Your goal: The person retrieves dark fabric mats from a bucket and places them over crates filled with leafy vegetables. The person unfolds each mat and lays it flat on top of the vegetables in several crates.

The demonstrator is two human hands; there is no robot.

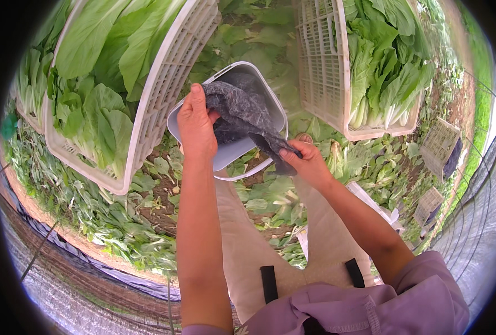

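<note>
Between my hands stretches a dark grey fuzzy cloth (248, 104), part of it lying inside a pale plastic bucket (231, 157). My left hand (197, 123) grips the cloth's left side at the bucket's rim, thumb pointing up. At the lower right, my right hand (308, 162) pinches a bunched end of the cloth just outside the rim. The bucket's white handle (252, 171) hangs down on the side nearest me. What lies under the cloth in the bucket is hidden.
A white plastic crate (164, 92) of leafy greens (101, 109) stands at left. Another crate (321, 71) holds pale-stemmed greens (382, 75) at right. Loose leaves (273, 201) cover the soil around my legs. Smaller crates (440, 142) sit farther right, near netting (478, 209).
</note>
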